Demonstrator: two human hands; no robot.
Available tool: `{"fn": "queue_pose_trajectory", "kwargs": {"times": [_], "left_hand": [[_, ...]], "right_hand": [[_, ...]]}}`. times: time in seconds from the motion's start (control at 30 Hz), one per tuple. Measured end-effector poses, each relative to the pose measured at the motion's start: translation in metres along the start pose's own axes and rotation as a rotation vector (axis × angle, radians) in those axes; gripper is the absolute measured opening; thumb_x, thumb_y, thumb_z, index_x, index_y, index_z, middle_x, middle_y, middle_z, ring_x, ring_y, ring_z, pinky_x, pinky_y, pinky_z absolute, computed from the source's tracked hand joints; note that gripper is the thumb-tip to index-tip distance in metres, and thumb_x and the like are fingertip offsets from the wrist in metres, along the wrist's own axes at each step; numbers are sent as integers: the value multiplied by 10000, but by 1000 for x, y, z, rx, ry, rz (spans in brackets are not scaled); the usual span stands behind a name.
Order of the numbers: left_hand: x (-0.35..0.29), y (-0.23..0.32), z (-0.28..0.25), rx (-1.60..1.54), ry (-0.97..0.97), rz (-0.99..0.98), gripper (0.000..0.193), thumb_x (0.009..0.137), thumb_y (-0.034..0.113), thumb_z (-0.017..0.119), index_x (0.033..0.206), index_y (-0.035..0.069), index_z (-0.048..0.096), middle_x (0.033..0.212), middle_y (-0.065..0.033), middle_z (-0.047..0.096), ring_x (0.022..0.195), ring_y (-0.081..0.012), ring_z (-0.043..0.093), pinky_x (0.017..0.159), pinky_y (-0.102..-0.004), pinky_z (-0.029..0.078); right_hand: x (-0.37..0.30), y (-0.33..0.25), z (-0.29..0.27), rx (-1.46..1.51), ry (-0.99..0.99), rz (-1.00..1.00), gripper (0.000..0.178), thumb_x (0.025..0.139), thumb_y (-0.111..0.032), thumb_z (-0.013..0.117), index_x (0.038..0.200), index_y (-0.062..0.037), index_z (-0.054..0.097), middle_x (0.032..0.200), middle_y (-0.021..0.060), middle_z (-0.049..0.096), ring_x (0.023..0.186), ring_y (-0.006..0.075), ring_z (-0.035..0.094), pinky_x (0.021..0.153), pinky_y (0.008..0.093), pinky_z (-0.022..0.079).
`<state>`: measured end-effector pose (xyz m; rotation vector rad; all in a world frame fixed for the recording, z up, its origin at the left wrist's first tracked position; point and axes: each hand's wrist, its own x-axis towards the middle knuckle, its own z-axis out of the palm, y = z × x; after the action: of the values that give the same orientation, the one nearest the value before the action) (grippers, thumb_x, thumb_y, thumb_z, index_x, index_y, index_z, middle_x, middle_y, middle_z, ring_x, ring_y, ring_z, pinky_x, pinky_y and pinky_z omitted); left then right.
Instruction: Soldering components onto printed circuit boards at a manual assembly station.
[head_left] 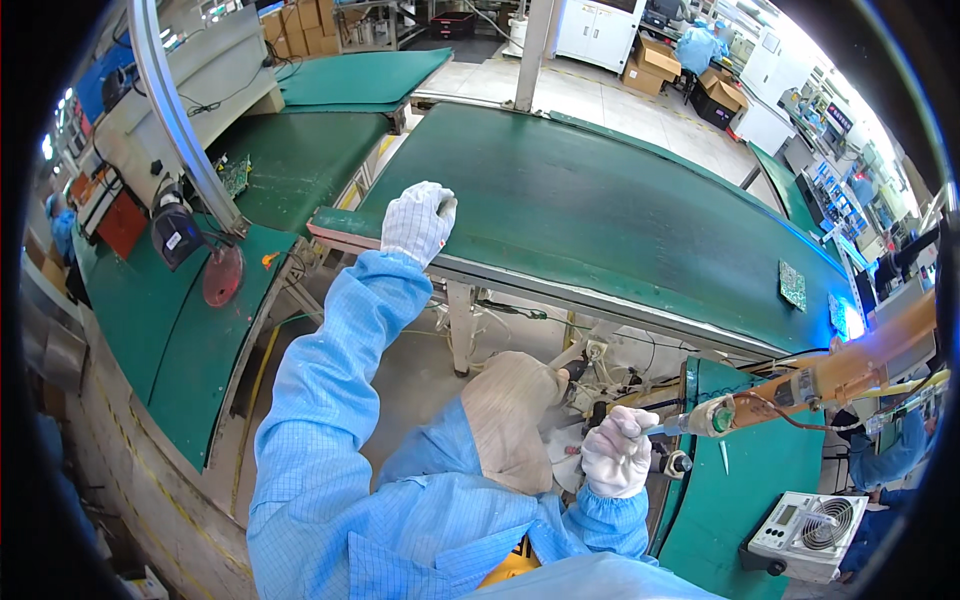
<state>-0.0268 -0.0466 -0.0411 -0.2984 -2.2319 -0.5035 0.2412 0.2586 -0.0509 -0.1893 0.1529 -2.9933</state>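
My left hand (418,222), in a white glove, is curled into a loose fist over the near left edge of a green conveyor belt (600,210). Nothing shows in it. Lower right, my gloved right hand (615,455) is closed, its fingertips at the thin pale tip (672,425) of a large orange tube (835,370). That tube slants in from the right and has a green part near its front. Exactly how the fingers grip the tip is hard to see. Below the tube, a small white cone (724,457) lies on a green mat (760,480).
Green circuit boards (792,285) lie at the belt's right end near a bright blue light (850,318). A white fan unit (810,535) stands lower right. At left are another green bench (150,330), a black scanner (175,235) and a red disc (222,277). A metal post (535,55) rises behind the belt.
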Motion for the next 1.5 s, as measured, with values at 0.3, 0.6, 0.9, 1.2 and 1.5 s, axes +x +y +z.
{"fn": "queue_pose_trajectory", "kwargs": {"times": [0.3,0.6,0.9,1.2,1.5], "left_hand": [[1,-1,-2,-10,-57,-21,99,782,140,702,866,100,672,917,-85,684,889,-286,651,793,-385,527],[2,2,-3,-15,-88,-41,89,785,136,697,861,99,670,915,-81,684,886,-281,651,788,-384,527],[2,2,-3,-3,-92,-51,94,792,147,690,867,90,682,929,-91,687,895,-285,652,807,-382,528],[4,4,-6,-5,-109,-63,98,795,151,685,869,88,685,929,-97,688,891,-292,652,807,-381,529],[2,2,-4,3,-118,-61,103,801,171,682,879,104,676,935,-87,682,899,-289,645,799,-387,523]], "right_hand": [[0,0,8,-60,-15,20,150,817,-57,701,813,-90,555,768,-2,556,507,41,497,454,192,410],[-1,8,-3,-436,-77,-156,252,861,-215,699,768,-45,539,662,19,518,424,93,449,397,226,348],[-10,8,-11,-889,71,-340,219,860,-224,679,843,-50,546,684,51,507,431,130,450,392,248,336],[-1,13,4,-830,-26,-329,280,876,-267,635,740,-52,517,602,55,492,397,124,425,353,242,334],[3,12,6,-563,-193,-239,318,892,-263,599,676,-66,476,563,67,497,391,138,402,360,250,330]]}}
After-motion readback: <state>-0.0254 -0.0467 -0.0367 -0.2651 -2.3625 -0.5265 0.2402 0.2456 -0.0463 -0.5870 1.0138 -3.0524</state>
